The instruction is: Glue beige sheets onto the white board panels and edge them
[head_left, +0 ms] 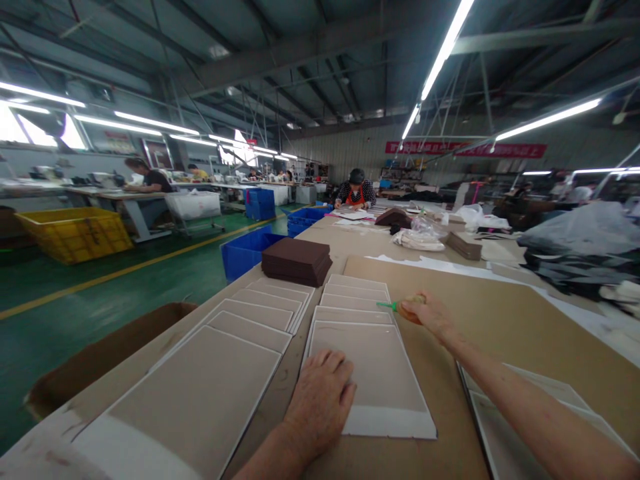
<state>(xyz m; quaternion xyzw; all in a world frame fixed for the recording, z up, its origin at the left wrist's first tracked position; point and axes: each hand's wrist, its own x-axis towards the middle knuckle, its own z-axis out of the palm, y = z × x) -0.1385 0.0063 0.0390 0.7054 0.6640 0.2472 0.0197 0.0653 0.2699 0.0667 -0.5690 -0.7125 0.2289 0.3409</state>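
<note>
My left hand (pixel 320 400) lies flat, fingers spread, on the nearest grey panel (pixel 373 373) of an overlapping row of panels with white borders. My right hand (pixel 425 312) reaches forward past the row's right edge and is closed round a small tool with a green tip (pixel 386 306) and a tan body. A second row of the same panels (pixel 240 333) runs along the left side of the table. A stack of dark brown boards (pixel 297 260) stands beyond both rows.
A large sheet of brown card (pixel 500 313) covers the long table. More panels (pixel 505 413) lie under my right forearm. A cardboard box (pixel 100 360) and blue crates (pixel 245 253) stand on the green floor at left. A person (pixel 356 190) works at the far end.
</note>
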